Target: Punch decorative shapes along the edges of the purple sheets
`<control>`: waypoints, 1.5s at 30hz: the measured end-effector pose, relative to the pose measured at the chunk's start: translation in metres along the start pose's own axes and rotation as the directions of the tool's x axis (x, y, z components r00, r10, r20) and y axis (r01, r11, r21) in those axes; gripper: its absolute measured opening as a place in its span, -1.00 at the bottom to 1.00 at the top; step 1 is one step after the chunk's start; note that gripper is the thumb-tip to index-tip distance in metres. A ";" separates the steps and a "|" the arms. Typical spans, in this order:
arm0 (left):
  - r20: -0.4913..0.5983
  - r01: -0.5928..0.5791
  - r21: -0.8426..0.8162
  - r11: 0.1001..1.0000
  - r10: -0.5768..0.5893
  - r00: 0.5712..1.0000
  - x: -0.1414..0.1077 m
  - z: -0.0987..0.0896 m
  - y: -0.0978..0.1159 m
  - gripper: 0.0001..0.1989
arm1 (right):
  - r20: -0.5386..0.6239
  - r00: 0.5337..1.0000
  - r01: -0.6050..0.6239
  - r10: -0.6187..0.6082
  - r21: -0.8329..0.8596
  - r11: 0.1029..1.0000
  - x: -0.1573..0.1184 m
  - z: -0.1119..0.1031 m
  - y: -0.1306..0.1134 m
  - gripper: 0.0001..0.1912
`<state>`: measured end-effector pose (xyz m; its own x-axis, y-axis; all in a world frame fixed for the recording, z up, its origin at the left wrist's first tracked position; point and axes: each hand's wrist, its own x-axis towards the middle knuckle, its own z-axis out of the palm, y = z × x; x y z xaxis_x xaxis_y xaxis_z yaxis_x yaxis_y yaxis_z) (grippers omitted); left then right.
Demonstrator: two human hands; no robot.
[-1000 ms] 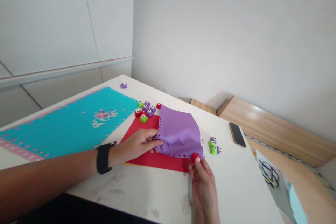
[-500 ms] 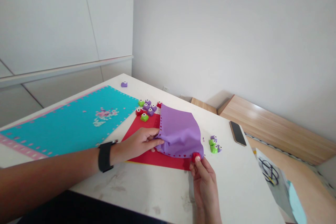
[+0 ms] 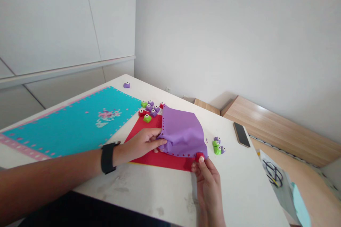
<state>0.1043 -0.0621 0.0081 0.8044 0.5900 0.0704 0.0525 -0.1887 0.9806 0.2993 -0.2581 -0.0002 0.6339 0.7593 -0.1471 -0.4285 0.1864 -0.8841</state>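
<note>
Shifted slightly, the red punch (image 3: pixel 199 156) now sits a little higher on the purple sheet (image 3: pixel 183 131). The left hand (image 3: pixel 141 143) grips that sheet's left edge above the red sheet (image 3: pixel 150 124) on the counter (image 3: pixel 239 191); the right hand (image 3: pixel 209 188) is clamped on the punch at the lower corner.

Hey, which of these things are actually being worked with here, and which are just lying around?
In use: left hand gripping the purple paper sheet; right hand pinching the red craft punch at its corner.

Lying about: red paper sheet, teal patterned sheet, other craft punches, phone.
</note>
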 end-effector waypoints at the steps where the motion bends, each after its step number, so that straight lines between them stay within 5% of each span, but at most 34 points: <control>1: -0.005 0.005 -0.014 1.000 -0.005 1.000 0.001 0.000 0.001 -0.74 | 0.002 1.000 -0.003 0.003 -0.001 1.000 0.000 0.001 0.000 -0.79; 10: -0.096 0.058 -0.195 0.979 -0.078 0.992 0.008 -0.007 0.001 -0.61 | 0.042 0.994 -0.101 0.098 0.059 0.993 -0.006 0.006 -0.007 -0.61; 17: -0.124 0.085 -0.272 0.958 -0.122 0.985 0.005 -0.008 0.007 -0.51 | 0.164 0.962 -0.238 0.218 0.115 0.965 -0.012 0.009 -0.018 -0.77; 22: -0.097 0.136 -0.319 0.938 -0.175 0.980 0.004 -0.008 0.012 -0.54 | 0.124 0.974 -0.196 0.187 0.068 0.978 -0.014 0.010 -0.017 -0.67; 28: 0.039 0.265 -0.430 0.863 -0.275 0.961 0.001 -0.004 0.008 -0.56 | -0.056 0.992 -0.101 0.109 0.127 0.987 -0.012 0.015 -0.008 -0.54; 34: -0.018 0.259 -0.499 0.827 -0.308 0.951 -0.001 -0.001 0.012 -0.49 | -0.112 0.984 -0.117 0.137 0.165 0.979 -0.016 0.022 -0.006 -0.55; 38: -0.033 0.231 -0.505 0.832 -0.286 0.958 -0.002 0.001 0.013 -0.43 | -0.073 0.978 -0.179 0.194 0.174 0.968 -0.017 0.022 -0.004 -0.67; 45: -0.079 0.173 -0.489 0.855 -0.241 0.967 -0.001 0.000 0.012 -0.45 | -0.034 0.992 -0.114 0.121 0.155 0.981 -0.016 0.016 -0.002 -0.78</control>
<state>0.1045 -0.0650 0.0194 0.7187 0.6780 -0.1538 -0.1050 0.3245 0.9400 0.2795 -0.2606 0.0116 0.5989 0.7548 -0.2676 -0.5928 0.1931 -0.7819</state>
